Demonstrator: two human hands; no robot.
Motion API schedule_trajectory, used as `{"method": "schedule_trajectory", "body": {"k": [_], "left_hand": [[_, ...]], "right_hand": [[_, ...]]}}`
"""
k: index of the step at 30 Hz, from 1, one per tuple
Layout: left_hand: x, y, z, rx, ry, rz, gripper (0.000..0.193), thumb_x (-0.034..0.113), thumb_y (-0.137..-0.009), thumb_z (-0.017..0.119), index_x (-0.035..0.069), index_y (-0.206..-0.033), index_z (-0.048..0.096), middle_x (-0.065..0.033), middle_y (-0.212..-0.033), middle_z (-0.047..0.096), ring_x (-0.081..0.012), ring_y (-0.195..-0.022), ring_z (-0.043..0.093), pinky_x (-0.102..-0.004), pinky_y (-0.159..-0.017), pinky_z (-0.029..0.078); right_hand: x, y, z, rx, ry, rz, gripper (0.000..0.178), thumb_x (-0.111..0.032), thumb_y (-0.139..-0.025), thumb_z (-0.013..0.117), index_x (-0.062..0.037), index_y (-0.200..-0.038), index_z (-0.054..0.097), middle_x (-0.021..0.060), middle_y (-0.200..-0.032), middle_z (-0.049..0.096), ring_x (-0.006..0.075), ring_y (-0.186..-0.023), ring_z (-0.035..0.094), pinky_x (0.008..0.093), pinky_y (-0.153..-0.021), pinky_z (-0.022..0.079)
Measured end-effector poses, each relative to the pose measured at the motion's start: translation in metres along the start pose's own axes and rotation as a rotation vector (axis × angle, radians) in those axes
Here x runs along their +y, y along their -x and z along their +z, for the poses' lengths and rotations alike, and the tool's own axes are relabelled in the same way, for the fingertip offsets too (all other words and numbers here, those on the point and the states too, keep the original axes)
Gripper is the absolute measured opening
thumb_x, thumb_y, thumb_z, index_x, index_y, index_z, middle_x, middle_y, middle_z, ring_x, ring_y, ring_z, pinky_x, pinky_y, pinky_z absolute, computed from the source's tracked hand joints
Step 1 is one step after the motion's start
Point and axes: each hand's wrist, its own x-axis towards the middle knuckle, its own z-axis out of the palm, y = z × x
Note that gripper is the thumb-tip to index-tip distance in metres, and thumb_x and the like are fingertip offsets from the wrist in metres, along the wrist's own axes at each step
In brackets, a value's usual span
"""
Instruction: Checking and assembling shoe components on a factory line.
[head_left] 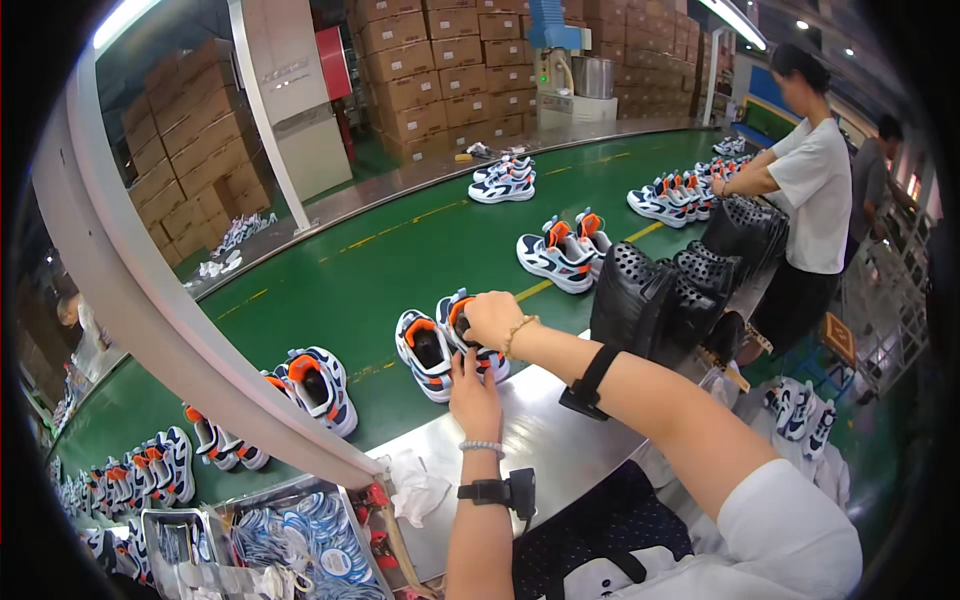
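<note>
A pair of white and navy sneakers with orange lining stands on the green belt in front of me. My right hand point(495, 322) is closed over the collar of the right sneaker point(493, 366), its fingertips partly hidden inside the opening. My left hand point(474, 395) grips the heel end of the same shoe from the near side. Right beside it, the left sneaker point(424, 352) of the pair stands upright with its dark insole showing. A pale bead bracelet and a black strap are on my left arm; my right arm has a yellowish bracelet and a black strap.
More sneakers point(318, 388) line the green conveyor point(400, 262) on both sides. Black perforated shoe-shaped pieces point(632, 300) stand at right, near a co-worker point(815, 190). A white post point(190, 320) crosses at left. Below it sits a metal tray point(352, 520) of blue-white tags. Crumpled paper point(416, 487) lies on the metal table point(540, 425).
</note>
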Motion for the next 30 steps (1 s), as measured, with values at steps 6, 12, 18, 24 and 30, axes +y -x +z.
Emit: {"method": "schedule_trajectory", "body": {"k": [6, 12, 18, 24, 30], "left_hand": [[-0.007, -0.001, 0.009, 0.025, -0.019, 0.028, 0.041, 0.013, -0.083, 0.063, 0.009, -0.123, 0.054, -0.0146, -0.132, 0.050, -0.0340, -0.112, 0.055, -0.0409, -0.090, 0.047], [-0.009, -0.007, 0.019, 0.085, 0.056, 0.078, 0.043, 0.015, -0.082, 0.065, 0.005, -0.122, 0.053, -0.0165, -0.131, 0.050, -0.0353, -0.113, 0.053, -0.0402, -0.093, 0.044], [-0.020, -0.009, 0.001, 0.088, 0.034, -0.014, 0.036, 0.014, -0.082, 0.064, 0.000, -0.115, 0.058, -0.0190, -0.122, 0.056, -0.0342, -0.113, 0.054, -0.0401, -0.094, 0.044], [0.004, -0.005, 0.001, 0.070, -0.040, 0.039, 0.037, 0.013, -0.079, 0.066, 0.008, -0.114, 0.055, -0.0112, -0.116, 0.055, -0.0320, -0.099, 0.059, -0.0405, -0.082, 0.048], [-0.020, -0.004, -0.008, 0.113, 0.007, -0.029, 0.041, 0.015, -0.080, 0.066, 0.010, -0.119, 0.052, -0.0111, -0.119, 0.055, -0.0327, -0.103, 0.057, -0.0408, -0.086, 0.047]], "right_hand": [[-0.005, -0.012, 0.049, -0.001, 0.049, 0.124, 0.014, -0.017, -0.073, 0.069, -0.0073, -0.083, 0.072, 0.0116, -0.086, 0.071, 0.0251, -0.085, 0.070, 0.0353, -0.068, 0.056], [-0.001, -0.042, 0.072, -0.160, -0.081, 0.322, 0.019, -0.014, -0.082, 0.060, -0.0074, -0.095, 0.072, 0.0140, -0.101, 0.070, 0.0260, -0.095, 0.068, 0.0356, -0.078, 0.055], [-0.010, -0.057, 0.091, -0.146, -0.233, 0.292, 0.024, -0.019, -0.081, 0.059, -0.0050, -0.098, 0.069, 0.0164, -0.104, 0.068, 0.0330, -0.098, 0.066, 0.0427, -0.082, 0.053], [0.010, -0.021, 0.069, 0.006, -0.141, 0.259, 0.028, -0.032, -0.075, 0.069, -0.0057, -0.085, 0.069, 0.0179, -0.091, 0.068, 0.0344, -0.084, 0.067, 0.0423, -0.074, 0.055], [-0.023, -0.033, 0.072, 0.074, -0.100, 0.157, 0.030, -0.030, -0.073, 0.073, -0.0019, -0.080, 0.068, 0.0199, -0.085, 0.067, 0.0350, -0.081, 0.067, 0.0426, -0.072, 0.055]]}}
